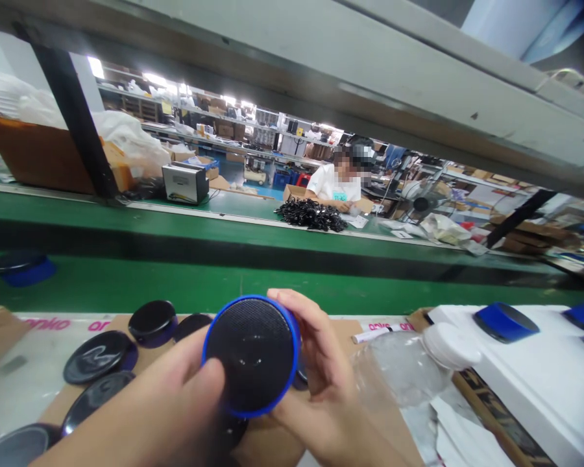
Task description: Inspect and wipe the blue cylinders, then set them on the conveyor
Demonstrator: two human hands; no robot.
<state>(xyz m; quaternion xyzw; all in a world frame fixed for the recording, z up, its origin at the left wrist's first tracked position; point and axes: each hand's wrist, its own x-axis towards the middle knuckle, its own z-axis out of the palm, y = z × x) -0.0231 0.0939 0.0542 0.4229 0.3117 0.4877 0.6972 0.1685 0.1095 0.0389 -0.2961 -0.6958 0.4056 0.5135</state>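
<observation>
Between both hands I hold a round blue speaker (260, 344), its black mesh face turned up toward me. My left hand (189, 376) grips its left side, the thumb lying over the edge of the mesh. Around the right side curl the fingers of my right hand (321, 370), with the thumb low near the rim. Several similar round pieces with glossy black tops, such as the black disc (100, 357), lie on cardboard to the left. Part of this group is hidden behind my left arm.
A clear plastic bottle (394, 366) with a white cap lies at right. Blue speakers (506, 322) rest on white foam (540, 383). Another blue speaker (22, 267) sits on the green belt (141, 279). Beyond, a person (338, 181) sits behind a pile of black cables (311, 214). A beam crosses overhead.
</observation>
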